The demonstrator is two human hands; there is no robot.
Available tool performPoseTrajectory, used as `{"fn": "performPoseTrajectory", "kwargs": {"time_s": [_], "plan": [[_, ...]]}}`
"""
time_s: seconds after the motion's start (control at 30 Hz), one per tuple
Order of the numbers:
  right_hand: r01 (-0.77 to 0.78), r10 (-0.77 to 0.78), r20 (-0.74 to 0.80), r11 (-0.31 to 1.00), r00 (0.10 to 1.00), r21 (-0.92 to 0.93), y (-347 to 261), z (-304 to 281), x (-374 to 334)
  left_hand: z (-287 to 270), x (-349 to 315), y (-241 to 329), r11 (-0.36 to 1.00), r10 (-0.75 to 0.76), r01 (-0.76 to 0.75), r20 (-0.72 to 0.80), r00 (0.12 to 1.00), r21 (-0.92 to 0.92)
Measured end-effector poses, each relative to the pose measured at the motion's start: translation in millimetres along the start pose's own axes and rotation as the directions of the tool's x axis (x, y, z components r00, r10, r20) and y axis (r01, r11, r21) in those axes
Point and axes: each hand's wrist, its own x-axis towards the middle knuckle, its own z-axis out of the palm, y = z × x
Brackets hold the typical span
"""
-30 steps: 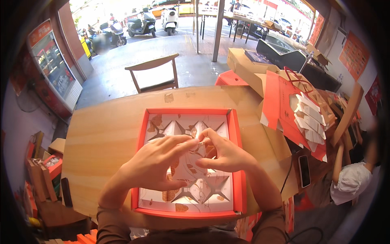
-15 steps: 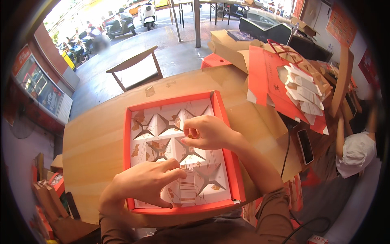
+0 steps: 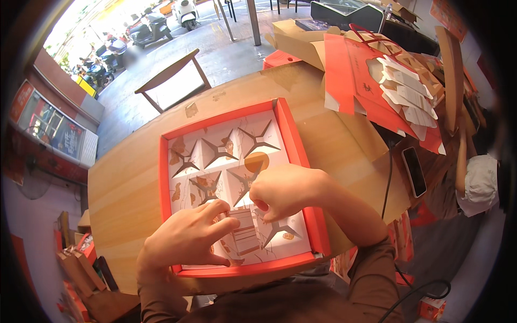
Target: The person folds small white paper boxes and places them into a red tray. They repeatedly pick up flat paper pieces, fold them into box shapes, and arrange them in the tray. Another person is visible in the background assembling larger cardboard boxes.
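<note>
Centrally, a shallow red-walled box tray (image 3: 293, 134) rests on the wood-grain table (image 3: 124, 167), turned slightly relative to the viewer. It contains a white card insert (image 3: 191, 137) printed with brown motifs. Six dark, star-shaped cutouts (image 3: 221, 152) are visible: three in the far row, two in the middle row and one at the near right.

A striped white card panel (image 3: 246, 234) is located in the near row of the insert, between the two hands. Left hand (image 3: 188, 237): positioned over the near left corner of the tray, thumb and fingers spread apart, fingertips at the panel's left edge. Right hand (image 3: 288, 185): positioned above the insert with fingers curled downward, just beside the panel's upper right corner; whether the fingertips grip anything cannot be told.

To the right of the tray, a smartphone (image 3: 413, 171) lies near a black cable (image 3: 389, 183). Beyond these, a red carton blank (image 3: 344, 70) carries a stack of white card pieces (image 3: 409, 86). A wooden-backed chair (image 3: 168, 72) stands at the table's far side.
</note>
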Motion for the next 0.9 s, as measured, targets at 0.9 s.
{"fn": "performPoseTrajectory", "kwargs": {"time_s": [0.9], "plan": [[-0.057, 0.059, 0.122, 0.998, 0.991, -0.018, 12, 14, 19, 18, 13, 7, 0.993, -0.010, 0.006, 0.038, 0.999, 0.120]]}}
